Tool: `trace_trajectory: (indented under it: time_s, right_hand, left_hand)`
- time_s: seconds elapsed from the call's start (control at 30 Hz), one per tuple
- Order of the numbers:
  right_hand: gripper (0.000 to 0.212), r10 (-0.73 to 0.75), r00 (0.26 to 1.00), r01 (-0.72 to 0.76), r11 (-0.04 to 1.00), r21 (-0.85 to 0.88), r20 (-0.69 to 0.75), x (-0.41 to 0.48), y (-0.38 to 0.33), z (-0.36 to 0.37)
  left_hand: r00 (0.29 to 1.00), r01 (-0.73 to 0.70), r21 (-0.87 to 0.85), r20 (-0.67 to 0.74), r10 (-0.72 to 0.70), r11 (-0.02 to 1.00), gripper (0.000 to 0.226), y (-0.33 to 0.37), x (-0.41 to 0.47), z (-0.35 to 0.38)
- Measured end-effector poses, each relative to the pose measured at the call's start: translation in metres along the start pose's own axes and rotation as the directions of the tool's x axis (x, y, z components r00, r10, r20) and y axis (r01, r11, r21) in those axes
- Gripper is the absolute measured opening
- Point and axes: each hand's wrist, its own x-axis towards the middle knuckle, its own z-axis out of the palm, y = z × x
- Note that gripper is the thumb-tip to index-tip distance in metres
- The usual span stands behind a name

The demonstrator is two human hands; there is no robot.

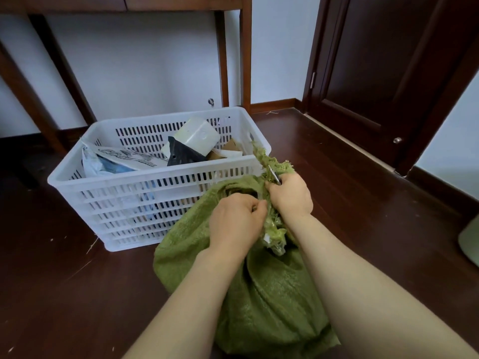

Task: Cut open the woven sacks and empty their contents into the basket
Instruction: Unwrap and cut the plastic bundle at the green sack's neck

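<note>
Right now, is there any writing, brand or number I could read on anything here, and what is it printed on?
Nothing can be read with certainty.
Printed bag in the white basket: large dark outlined letters, tilted and blurred, unreadable.
Pale block in the basket: a faint round embossed mark, too soft to read.
Green woven sack: no print showing.

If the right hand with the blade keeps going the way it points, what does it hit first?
The right hand points its blade up and away through the green sack's frayed top; next, probably the white basket's near rim, though depth is unclear.
</note>
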Motion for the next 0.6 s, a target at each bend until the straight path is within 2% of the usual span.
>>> trace_trajectory:
  time_s: [0.03, 0.1, 0.2, 0.37, 0.6]
  right_hand:
    - [0.011, 0.007, 1.0, -0.008, 0.999, -0.032, -0.019, 0.002, 0.0, -0.002]
    - [0.012, 0.023, 0.999, -0.026, 0.997, -0.069, -0.044, 0.009, -0.004, -0.008]
    - [0.011, -0.036, 0.998, 0.03, 0.99, -0.14, -0.045, 0.024, -0.013, -0.018]
    - [0.019, -0.006, 0.994, -0.016, 0.981, -0.194, -0.112, 0.045, -0.008, -0.037]
    - [0.011, 0.012, 0.995, -0.023, 0.993, -0.116, -0.096, 0.053, -0.022, -0.03]
  left_hand:
    - [1.0, -0.012, -0.004, 0.01, 0.012, 1.0, 0.05, 0.003, -0.002, 0.001]
    - [1.0, -0.025, -0.023, 0.016, 0.025, 0.999, 0.051, 0.009, -0.002, 0.001]
    - [0.999, -0.041, -0.052, 0.017, 0.042, 0.998, 0.046, 0.012, 0.003, -0.006]
    - [0.966, -0.234, 0.009, 0.112, 0.231, 0.972, 0.051, 0.017, -0.003, -0.036]
    - [0.891, -0.453, 0.123, 0.034, 0.453, 0.883, 0.047, 0.004, -0.002, -0.05]
